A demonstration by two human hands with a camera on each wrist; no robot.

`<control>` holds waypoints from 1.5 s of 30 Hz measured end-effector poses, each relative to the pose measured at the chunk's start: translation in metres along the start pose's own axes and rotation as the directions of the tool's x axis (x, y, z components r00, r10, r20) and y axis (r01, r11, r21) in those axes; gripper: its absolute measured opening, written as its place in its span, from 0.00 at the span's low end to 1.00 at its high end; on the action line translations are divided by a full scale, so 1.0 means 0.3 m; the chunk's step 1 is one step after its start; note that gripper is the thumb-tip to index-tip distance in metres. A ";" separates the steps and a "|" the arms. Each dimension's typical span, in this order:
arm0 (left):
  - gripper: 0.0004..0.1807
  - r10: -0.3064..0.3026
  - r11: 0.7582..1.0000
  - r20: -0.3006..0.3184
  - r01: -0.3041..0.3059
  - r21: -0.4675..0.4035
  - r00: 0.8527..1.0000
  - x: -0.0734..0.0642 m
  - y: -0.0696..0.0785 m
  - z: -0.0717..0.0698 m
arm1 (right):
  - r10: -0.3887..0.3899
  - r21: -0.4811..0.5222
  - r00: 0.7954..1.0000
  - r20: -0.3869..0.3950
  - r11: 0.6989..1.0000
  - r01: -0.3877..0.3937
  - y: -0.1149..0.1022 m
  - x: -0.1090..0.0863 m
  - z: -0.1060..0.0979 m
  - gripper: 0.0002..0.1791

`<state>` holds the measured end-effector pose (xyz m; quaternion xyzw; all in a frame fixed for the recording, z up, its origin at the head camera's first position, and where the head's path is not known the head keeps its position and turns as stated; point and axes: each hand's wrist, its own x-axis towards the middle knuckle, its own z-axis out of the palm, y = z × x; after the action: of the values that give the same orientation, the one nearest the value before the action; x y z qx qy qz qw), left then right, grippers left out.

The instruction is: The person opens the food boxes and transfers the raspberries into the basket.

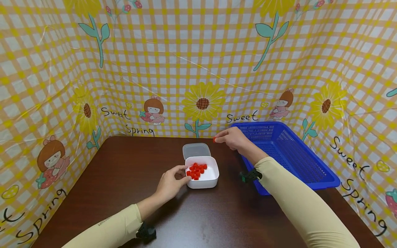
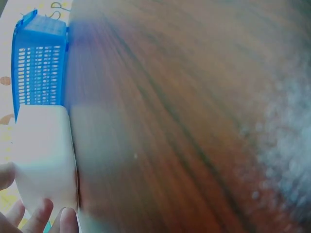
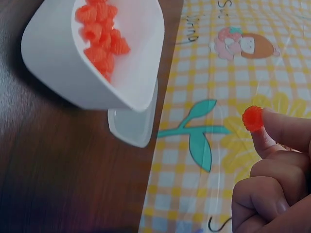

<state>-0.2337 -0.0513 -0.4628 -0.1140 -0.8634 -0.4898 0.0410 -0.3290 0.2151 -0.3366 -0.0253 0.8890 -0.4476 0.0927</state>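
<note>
A white plastic box (image 1: pixel 203 182) stands on the table with several red raspberries (image 1: pixel 196 171) in it, mostly toward its left side. My left hand (image 1: pixel 170 183) holds the box at its left side, thumb near the front corner and index finger farther back. In the left wrist view, its fingertips (image 2: pixel 44 206) lie against the box wall. Raised beyond the box to the right, my right hand (image 1: pixel 233 138) pinches one raspberry (image 3: pixel 252 119) between thumb and index finger. The other fingers of that hand are curled in toward the palm.
A translucent lid (image 1: pixel 196 151) lies just behind the box. To the right sits a blue perforated basket (image 1: pixel 305 146), partly behind my right forearm. A checked cloth (image 1: pixel 173 69) with sunflowers hangs around the back and sides of the dark wooden table (image 1: pixel 133 162).
</note>
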 end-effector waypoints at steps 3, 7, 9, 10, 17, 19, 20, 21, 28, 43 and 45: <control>0.23 -0.001 1.000 -0.002 0.001 0.004 1.000 0.001 -0.001 0.000 | 0.009 -0.003 1.000 0.003 1.000 -0.009 0.015 0.003 -0.030 0.17; 0.23 0.001 1.000 0.000 -0.001 0.008 1.000 0.006 0.003 0.002 | 0.024 -0.004 1.000 -0.004 1.000 -0.024 0.037 0.004 -0.079 0.18; 0.23 0.001 1.000 0.002 -0.001 0.006 1.000 0.008 0.007 0.001 | 0.033 -0.007 0.999 -0.011 0.999 -0.033 0.049 0.004 -0.102 0.18; 0.23 0.001 1.000 0.003 -0.001 0.005 1.000 0.009 0.008 0.001 | 0.039 -0.013 0.999 -0.015 0.999 -0.039 0.055 0.006 -0.114 0.18; 0.23 0.005 1.000 0.005 -0.005 0.006 1.000 0.011 0.009 -0.002 | 0.054 -0.018 0.998 -0.016 0.998 -0.055 0.106 0.010 -0.187 0.20; 0.23 0.002 1.000 0.005 -0.002 0.010 1.000 0.011 0.010 -0.003 | 0.060 -0.011 0.998 -0.019 0.998 -0.060 0.122 0.009 -0.210 0.20; 0.23 0.000 1.000 0.005 0.000 0.010 1.000 0.012 0.011 -0.003 | 0.059 -0.014 0.998 -0.018 0.998 -0.059 0.131 0.010 -0.223 0.20; 0.23 -0.002 1.000 0.005 0.002 0.010 1.000 0.012 0.012 -0.004 | 0.062 -0.013 0.998 -0.021 0.998 -0.062 0.139 0.009 -0.234 0.20; 0.23 -0.012 1.000 0.007 0.012 0.013 1.000 0.014 0.015 -0.009 | 0.078 -0.013 0.996 -0.047 0.997 -0.079 0.194 0.004 -0.303 0.21; 0.23 -0.010 1.000 0.013 0.010 0.018 1.000 0.008 0.006 -0.009 | 0.192 -0.021 0.980 -0.055 0.981 -0.194 0.342 0.030 -0.371 0.23; 0.23 -0.010 1.000 0.013 0.010 0.019 1.000 0.010 0.005 -0.010 | 0.205 -0.023 0.977 -0.058 0.978 -0.207 0.360 0.034 -0.375 0.23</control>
<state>-0.2363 -0.0528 -0.4596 -0.1125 -0.8688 -0.4811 0.0341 -0.3561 0.3675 -0.3589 0.0781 0.8955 -0.4233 0.1134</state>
